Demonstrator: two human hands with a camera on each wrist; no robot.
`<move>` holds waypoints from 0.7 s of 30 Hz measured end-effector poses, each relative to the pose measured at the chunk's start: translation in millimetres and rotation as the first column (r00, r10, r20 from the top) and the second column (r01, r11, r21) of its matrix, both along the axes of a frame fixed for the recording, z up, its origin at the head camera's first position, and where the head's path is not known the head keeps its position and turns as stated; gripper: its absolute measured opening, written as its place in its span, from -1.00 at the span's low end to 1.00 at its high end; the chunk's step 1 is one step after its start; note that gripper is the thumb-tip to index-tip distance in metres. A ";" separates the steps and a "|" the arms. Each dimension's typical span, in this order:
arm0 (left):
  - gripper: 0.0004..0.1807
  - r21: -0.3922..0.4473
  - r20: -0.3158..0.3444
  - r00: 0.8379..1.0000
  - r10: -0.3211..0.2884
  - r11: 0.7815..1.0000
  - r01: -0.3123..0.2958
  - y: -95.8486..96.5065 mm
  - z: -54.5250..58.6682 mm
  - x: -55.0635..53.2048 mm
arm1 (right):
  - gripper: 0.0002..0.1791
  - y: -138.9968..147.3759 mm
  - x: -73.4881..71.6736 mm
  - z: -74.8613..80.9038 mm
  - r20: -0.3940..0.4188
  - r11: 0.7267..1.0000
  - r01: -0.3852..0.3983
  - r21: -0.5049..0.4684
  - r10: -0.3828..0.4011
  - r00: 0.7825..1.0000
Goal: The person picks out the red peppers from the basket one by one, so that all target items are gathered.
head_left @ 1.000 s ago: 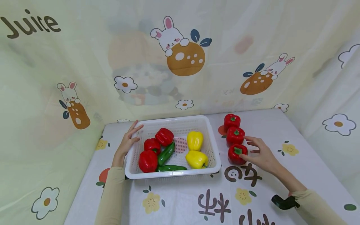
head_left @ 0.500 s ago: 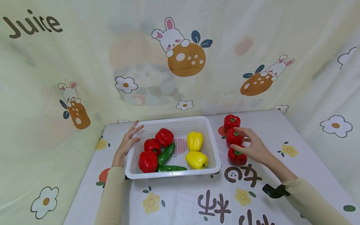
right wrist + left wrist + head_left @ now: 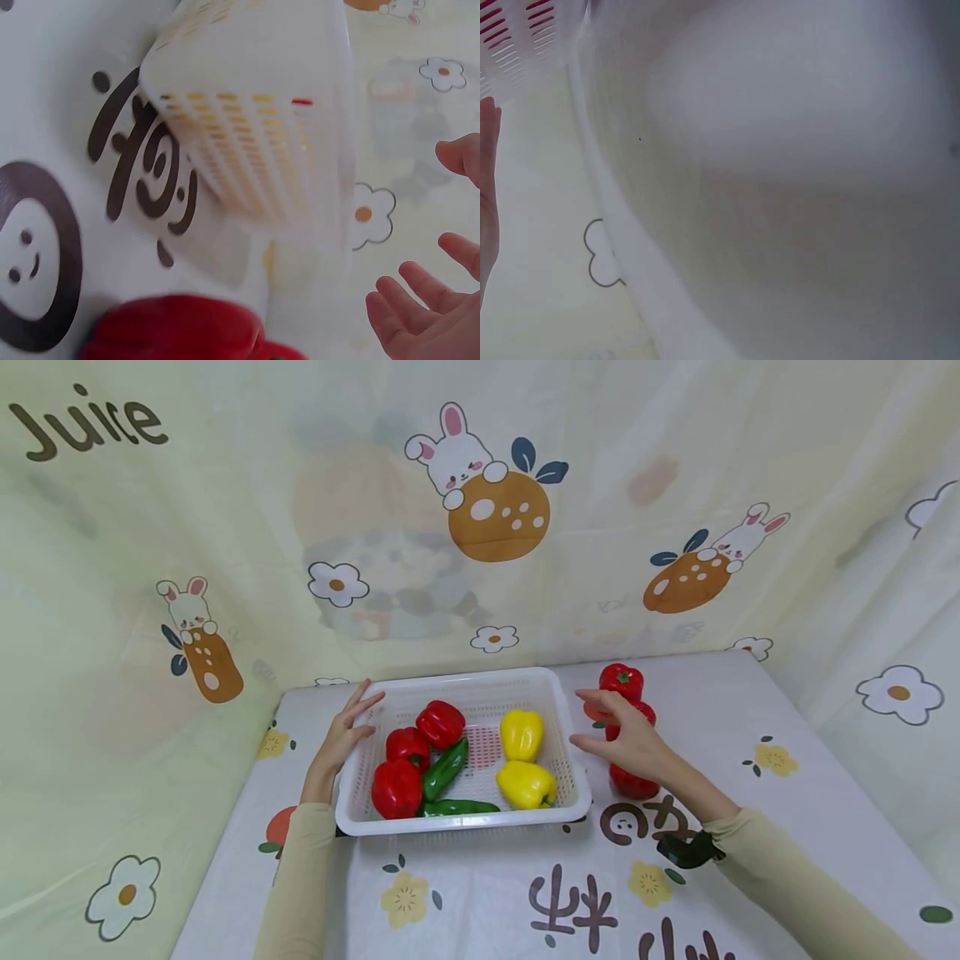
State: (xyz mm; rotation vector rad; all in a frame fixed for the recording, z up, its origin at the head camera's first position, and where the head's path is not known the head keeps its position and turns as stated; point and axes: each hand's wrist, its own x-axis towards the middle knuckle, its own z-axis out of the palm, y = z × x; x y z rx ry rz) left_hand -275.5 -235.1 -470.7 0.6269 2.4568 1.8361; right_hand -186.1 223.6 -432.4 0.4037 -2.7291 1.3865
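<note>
A white plastic basket (image 3: 457, 828) stands on the table. Inside, at the left, are three red bell peppers (image 3: 396, 789) and two long green peppers (image 3: 445, 768); two yellow bell peppers (image 3: 527, 787) lie at the right. My left hand (image 3: 336, 745) rests at the basket's left rim, fingers spread. Between the basket and a column of three red bell peppers (image 3: 633, 783) is my right hand (image 3: 628, 742), thumb and fingers parted near the right rim, holding nothing. It partly covers those peppers. In the right wrist view, the basket's slotted wall (image 3: 247, 142) faces the spread right hand (image 3: 431, 307).
A patterned cloth (image 3: 450, 893) covers the table. Behind it hangs a curtain (image 3: 600, 568) with rabbit and flower prints. A black wrist strap piece (image 3: 686, 850) sits at the right sleeve. Most of the left wrist view is a blurred pale surface.
My right hand has moved left from beside the outer red peppers, passing over them to the basket's right rim. The left hand and the basket have stayed in place.
</note>
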 end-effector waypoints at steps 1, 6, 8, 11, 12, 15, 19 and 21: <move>-0.41 0.001 0.002 1.000 0.000 1.000 0.000 0.1 0.2 -0.2 | -0.17 -2.8 -1.4 0.8 0.004 1.000 -0.010 -0.006 0.010 1.000; -0.41 0.002 0.014 1.000 0.002 1.000 -0.002 0.4 1.0 -0.2 | -0.21 -13.4 -6.8 1.9 -0.003 0.998 -0.054 -0.025 0.054 0.999; -0.41 -0.002 0.014 1.000 0.003 1.000 -0.003 0.7 1.1 0.2 | -0.22 -16.3 -7.6 1.6 -0.014 0.998 -0.065 -0.023 0.065 0.998; -0.40 -0.005 0.012 1.000 0.003 1.000 -0.003 0.7 1.1 0.2 | -0.23 -20.1 -8.1 2.0 -0.025 0.997 -0.072 -0.016 0.071 0.997; -0.40 -0.006 0.014 1.000 0.004 1.000 -0.004 0.7 1.3 0.4 | -0.22 -21.5 -8.4 2.2 -0.024 0.997 -0.073 -0.013 0.072 0.997; -0.40 -0.007 0.020 1.000 0.006 1.000 -0.006 0.7 2.3 0.5 | -0.22 -24.7 -9.4 2.6 -0.015 0.997 -0.073 -0.001 0.073 0.997; -0.41 -0.009 0.021 1.000 0.005 1.000 -0.005 0.5 2.5 0.1 | -0.21 -27.8 -10.4 2.4 -0.007 0.997 -0.081 0.000 0.081 0.997; -0.41 -0.006 0.020 1.000 0.001 1.000 -0.001 0.4 2.1 0.0 | -0.20 -29.0 -10.1 2.1 -0.003 0.997 -0.083 -0.001 0.083 0.997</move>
